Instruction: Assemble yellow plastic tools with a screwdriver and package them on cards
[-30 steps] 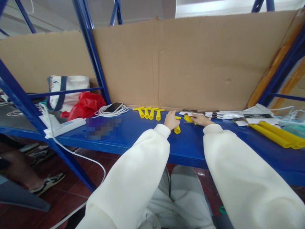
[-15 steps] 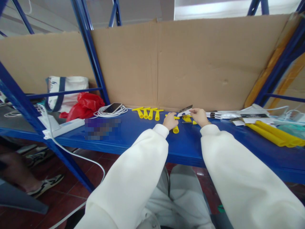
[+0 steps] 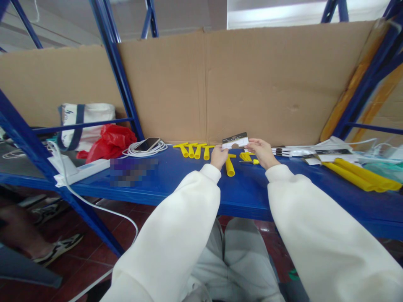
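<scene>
A small black-and-white printed card (image 3: 235, 141) is held up just above the blue shelf. My left hand (image 3: 219, 157) pinches its left edge, and the fingers of my right hand (image 3: 261, 152) are closed on its right end. Below the card, close to my left hand, lies a yellow T-shaped tube piece (image 3: 230, 167). Under my right hand are small yellow pieces (image 3: 247, 157), partly hidden, with a thin yellow-handled tool (image 3: 255, 162) beside them. Several more yellow T-shaped pieces (image 3: 197, 151) lie in a row to the left.
Yellow tubes (image 3: 362, 176) and white packets (image 3: 333, 153) lie at the right. Left are a phone (image 3: 148, 144) on a coiled white cable (image 3: 135, 152), a white power strip (image 3: 90, 170) and a red plastic bag (image 3: 115, 140). Cardboard (image 3: 252, 84) walls off the back.
The card has turned its printed face toward me, and my left hand has moved from the yellow T-shaped piece to the card's left edge. My right hand still grips the card.
</scene>
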Action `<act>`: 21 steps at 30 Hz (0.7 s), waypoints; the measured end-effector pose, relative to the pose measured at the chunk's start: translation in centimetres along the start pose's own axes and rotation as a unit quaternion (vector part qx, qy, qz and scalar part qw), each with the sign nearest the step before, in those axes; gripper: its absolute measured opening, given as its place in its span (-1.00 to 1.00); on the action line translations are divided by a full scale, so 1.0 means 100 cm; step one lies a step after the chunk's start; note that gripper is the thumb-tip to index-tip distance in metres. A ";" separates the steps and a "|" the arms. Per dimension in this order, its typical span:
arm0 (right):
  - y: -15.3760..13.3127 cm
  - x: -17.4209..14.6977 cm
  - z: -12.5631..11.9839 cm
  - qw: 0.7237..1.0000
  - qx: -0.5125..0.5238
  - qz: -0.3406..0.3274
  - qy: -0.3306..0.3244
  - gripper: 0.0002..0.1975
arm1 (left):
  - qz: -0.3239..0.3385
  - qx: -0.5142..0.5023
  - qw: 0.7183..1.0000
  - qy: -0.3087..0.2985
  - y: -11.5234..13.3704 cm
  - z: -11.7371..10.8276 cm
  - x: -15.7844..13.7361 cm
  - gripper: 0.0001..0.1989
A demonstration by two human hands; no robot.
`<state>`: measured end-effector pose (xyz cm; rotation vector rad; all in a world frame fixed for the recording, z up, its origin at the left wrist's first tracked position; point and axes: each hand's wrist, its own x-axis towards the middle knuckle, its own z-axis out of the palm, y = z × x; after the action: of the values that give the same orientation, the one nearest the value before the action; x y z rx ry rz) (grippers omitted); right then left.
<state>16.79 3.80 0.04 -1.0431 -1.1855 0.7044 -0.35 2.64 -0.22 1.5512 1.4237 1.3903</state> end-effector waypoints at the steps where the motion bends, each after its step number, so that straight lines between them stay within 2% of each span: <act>1: -0.001 -0.002 0.000 1.000 0.011 0.004 -0.012 -0.82 | -0.012 -0.015 1.000 0.005 0.001 -0.001 -0.001 -0.66; 5: -0.005 -0.006 -0.002 0.998 0.016 0.019 -0.056 -0.89 | -0.049 -0.071 0.996 -0.004 0.007 -0.003 -0.005 -0.62; 8: -0.007 -0.009 -0.002 0.998 0.009 0.019 -0.053 -0.85 | -0.050 -0.078 0.996 -0.010 0.006 -0.003 -0.005 -0.62; 12: -0.009 -0.011 -0.001 0.999 0.006 0.018 -0.033 -0.87 | -0.015 0.045 0.999 0.001 -0.002 -0.004 -0.003 -0.58; 16: -0.009 -0.011 -0.001 0.999 -0.014 0.012 -0.026 -0.89 | -0.023 0.164 0.985 -0.054 -0.009 -0.005 -0.006 -0.43; 18: -0.008 -0.011 -0.001 0.999 -0.022 0.007 -0.029 -0.88 | -0.018 0.177 0.982 -0.058 -0.011 -0.005 -0.006 -0.48; 21: -0.006 -0.010 -0.001 0.999 -0.021 0.001 -0.025 -0.85 | -0.015 0.174 0.981 -0.087 -0.017 -0.004 -0.002 -0.70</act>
<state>16.61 2.68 0.19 -1.0674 -1.2479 0.7131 -1.27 2.79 -1.69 1.8097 1.6335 0.9952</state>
